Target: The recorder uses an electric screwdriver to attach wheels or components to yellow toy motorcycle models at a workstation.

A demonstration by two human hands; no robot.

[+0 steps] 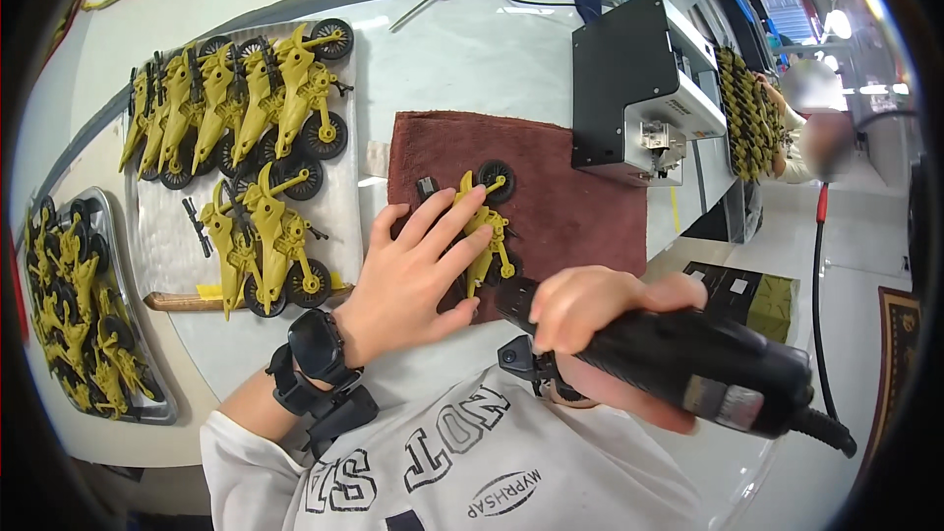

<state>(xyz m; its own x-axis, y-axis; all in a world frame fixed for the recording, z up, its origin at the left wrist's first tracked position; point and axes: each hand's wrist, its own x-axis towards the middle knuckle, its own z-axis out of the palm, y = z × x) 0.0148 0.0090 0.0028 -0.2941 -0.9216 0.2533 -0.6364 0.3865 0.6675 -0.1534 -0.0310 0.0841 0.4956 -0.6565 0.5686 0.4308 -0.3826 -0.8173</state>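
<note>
Left hand (pixel 418 261) spreads over a yellow toy motorcycle (pixel 490 232), apparently mid-work; right hand (pixel 602 303) grips a black power tool (pixel 703 359); whether bikes (pixel 295 93) at left are finished is unclear.

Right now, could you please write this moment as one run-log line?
Left hand: spread on yellow toy motorcycle; right hand: gripping black corded tool, nose beside motorcycle; surface: maroon cloth; person's left: more motorcycles
</note>
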